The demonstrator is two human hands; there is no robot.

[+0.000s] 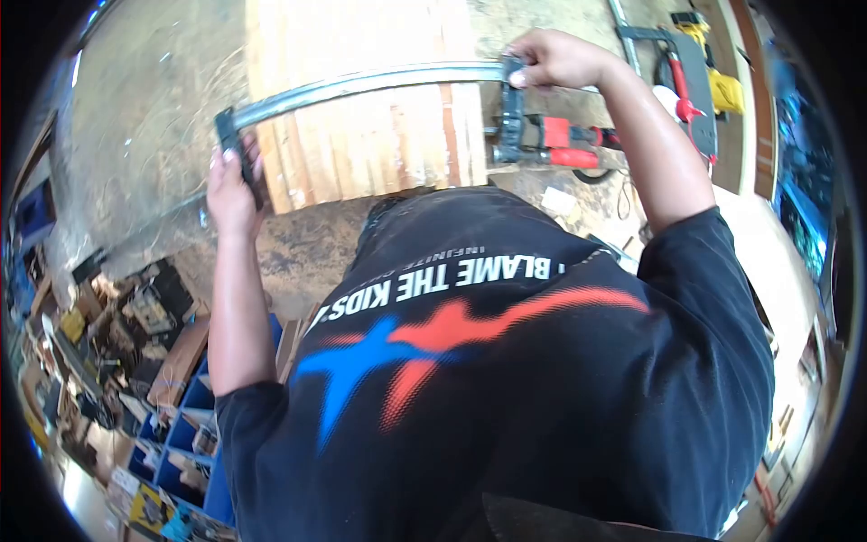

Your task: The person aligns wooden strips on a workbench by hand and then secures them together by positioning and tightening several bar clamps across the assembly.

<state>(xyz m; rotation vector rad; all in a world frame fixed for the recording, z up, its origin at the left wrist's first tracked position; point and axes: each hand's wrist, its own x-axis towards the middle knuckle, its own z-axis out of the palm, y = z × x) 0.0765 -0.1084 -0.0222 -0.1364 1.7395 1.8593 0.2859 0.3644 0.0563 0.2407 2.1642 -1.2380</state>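
A long metal bar clamp [370, 81] lies across a panel of glued-up wood strips [361, 154] on the workbench. My left hand [233, 191] is closed around the dark jaw at the clamp's left end, beside the panel's left edge. At the other end, my right hand [567, 60] pinches the top of the black sliding jaw [512, 113], just past the panel's right edge. Below that hand sit the clamp's red handle [573, 159] and a red block-like part [555, 132].
Another bar clamp with a red handle [677, 77] lies at the right, near a yellow power tool [725, 90] and a red-capped white bottle [688, 110]. Blue bins [194, 415] and wood offcuts crowd the lower left. My body is close against the bench's near edge.
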